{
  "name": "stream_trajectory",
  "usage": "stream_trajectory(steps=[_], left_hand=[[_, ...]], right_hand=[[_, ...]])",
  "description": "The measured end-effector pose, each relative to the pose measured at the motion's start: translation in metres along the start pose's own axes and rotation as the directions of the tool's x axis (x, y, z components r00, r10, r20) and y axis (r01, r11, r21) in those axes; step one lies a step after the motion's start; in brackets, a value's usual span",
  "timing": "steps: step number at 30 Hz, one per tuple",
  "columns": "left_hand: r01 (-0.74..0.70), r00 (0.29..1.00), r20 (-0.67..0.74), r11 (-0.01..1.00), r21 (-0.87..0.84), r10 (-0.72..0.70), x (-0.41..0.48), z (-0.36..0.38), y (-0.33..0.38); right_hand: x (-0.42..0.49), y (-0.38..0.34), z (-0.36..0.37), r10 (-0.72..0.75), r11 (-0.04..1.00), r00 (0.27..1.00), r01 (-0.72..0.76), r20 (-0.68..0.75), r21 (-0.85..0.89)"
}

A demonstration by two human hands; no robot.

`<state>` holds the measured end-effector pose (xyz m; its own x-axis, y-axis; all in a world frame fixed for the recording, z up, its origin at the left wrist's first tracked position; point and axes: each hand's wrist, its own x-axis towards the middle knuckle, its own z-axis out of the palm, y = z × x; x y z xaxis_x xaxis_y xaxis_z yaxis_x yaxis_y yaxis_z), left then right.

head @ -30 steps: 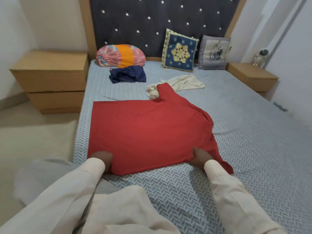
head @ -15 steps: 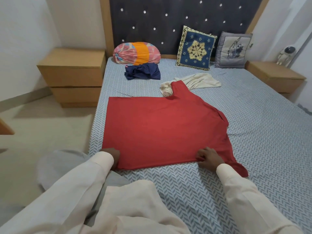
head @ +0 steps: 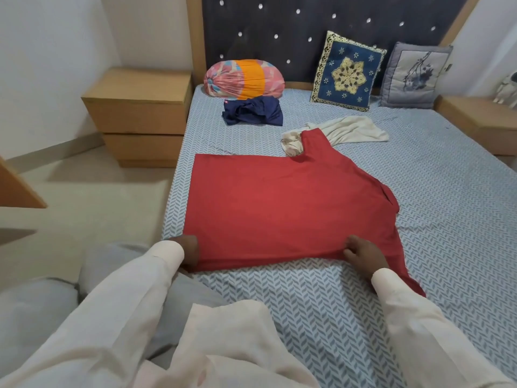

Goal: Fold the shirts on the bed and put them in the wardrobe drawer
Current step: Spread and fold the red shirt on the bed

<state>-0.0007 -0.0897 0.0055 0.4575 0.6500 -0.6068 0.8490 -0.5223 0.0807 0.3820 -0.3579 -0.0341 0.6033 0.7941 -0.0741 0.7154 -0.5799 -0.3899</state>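
Hands were wide apart on the red shirt (head: 279,208), which lay spread flat on the bed (head: 433,219). Left hand (head: 188,252) gripped its near left corner with the fingers hidden under the hem. Right hand (head: 363,254) pinched the near edge by the right sleeve. Just past the red shirt lay a crumpled cream shirt (head: 344,131), touching its far sleeve. Further past it sat a balled-up navy shirt (head: 253,114), then a striped bolster (head: 243,79) against the headboard (head: 307,21).

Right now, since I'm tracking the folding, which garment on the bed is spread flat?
The red shirt, held at its near edge; the navy garment and the cream garment lie crumpled behind it.
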Motion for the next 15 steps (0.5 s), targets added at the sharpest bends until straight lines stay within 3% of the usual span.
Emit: stream_trajectory(steps=[4, 8, 15], left_hand=[[-0.039, 0.997, -0.08, 0.942, -0.332, 0.013, 0.028, -0.024, -0.026], [-0.112, 0.974, -0.224, 0.78, -0.616, -0.038, 0.062, -0.046, -0.047], [-0.128, 0.872, -0.406, 0.674, -0.728, -0.273, 0.106, -0.067, -0.045]], right_hand=[[0.037, -0.01, 0.003, 0.007, 0.999, 0.995, -0.004, -0.097, 0.032], [0.09, -0.027, 0.005, 0.023, 0.999, 0.992, -0.018, -0.124, 0.041], [0.156, -0.046, 0.006, 0.061, 0.998, 0.996, -0.062, -0.072, -0.009]])
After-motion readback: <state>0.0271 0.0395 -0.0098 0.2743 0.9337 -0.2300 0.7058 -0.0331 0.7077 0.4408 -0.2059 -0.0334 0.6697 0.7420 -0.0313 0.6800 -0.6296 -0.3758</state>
